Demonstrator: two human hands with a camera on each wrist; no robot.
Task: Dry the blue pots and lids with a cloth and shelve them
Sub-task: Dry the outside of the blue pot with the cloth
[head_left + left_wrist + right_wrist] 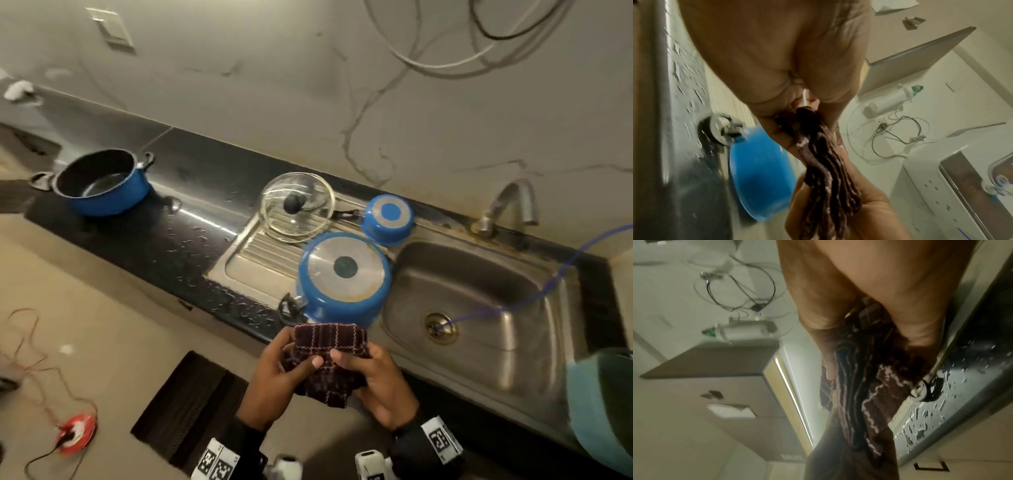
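A dark maroon checked cloth (327, 359) is held between both hands just in front of the counter edge. My left hand (286, 371) grips its left side and my right hand (368, 375) grips its right side, thumbs on top. The folded cloth (824, 164) hangs between the palms in the left wrist view, and the cloth (865, 386) shows in the right wrist view too. A large blue pot (344, 277) lies upside down on the drainboard just beyond the hands. A small blue pot (387, 219) sits upside down behind it. A glass lid (297, 206) rests on the drainboard. Another blue pot (102, 183) stands upright at the counter's left.
The steel sink (479, 308) lies to the right with a tap (510, 205) behind it and a blue hose (534, 294) running to the drain. Water drops cover the black counter (191, 240). A dark mat (191, 407) and red cable reel (77, 431) lie on the floor.
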